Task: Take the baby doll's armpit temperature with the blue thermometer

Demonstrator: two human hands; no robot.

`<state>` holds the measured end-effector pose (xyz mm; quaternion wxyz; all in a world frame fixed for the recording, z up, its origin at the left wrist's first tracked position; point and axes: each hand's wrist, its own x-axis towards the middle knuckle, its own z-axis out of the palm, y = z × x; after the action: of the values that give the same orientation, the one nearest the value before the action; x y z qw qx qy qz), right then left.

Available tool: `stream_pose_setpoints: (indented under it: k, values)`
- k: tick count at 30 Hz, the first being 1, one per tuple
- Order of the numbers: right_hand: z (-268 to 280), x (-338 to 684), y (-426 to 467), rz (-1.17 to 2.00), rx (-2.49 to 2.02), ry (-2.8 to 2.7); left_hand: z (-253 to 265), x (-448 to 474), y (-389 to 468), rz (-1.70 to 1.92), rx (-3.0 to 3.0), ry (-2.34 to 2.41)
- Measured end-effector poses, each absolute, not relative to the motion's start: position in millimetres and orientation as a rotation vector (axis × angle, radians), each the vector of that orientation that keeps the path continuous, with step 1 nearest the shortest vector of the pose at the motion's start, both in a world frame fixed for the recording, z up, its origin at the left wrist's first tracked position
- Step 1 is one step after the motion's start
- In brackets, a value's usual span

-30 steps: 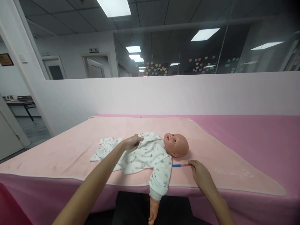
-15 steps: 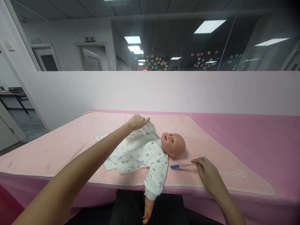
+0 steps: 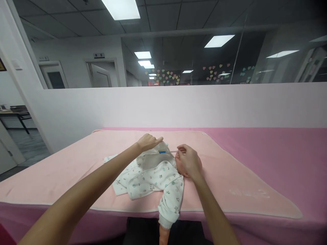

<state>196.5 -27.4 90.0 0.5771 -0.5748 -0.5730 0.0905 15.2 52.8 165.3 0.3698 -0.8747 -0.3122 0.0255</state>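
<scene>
Thermometer coming in at the doll's opened garment, not yet placed

The left hand is pinching and lifting the far flap of the white printed baby garment, holding it open above the chest of the plastic baby doll, while the right hand, fingers closed together on the bare end of the thin stick thermometer with a blue tip, is holding it level just over the doll's head, blue tip pointing towards the raised flap. Judging from this, the opening of the clothing is done and the stick is in the air near the gap, not yet tucked under the cloth or against the body. The doll is lying on its back on the pale pink blanket over the pink-covered table, one sleeved arm hanging over the near edge.
</scene>
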Motion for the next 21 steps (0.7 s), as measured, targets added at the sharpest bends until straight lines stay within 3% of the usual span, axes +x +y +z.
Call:
stream_pose_setpoints:
  k: [11,21]
  values:
    - [72,148,37,-0.003,-1.764,-1.628,151,15,48,0.082,-2.296,-0.609]
    - [91,173,45,-0.048,-1.643,-1.832,127,-12,30,0.079,-2.358,-1.042]
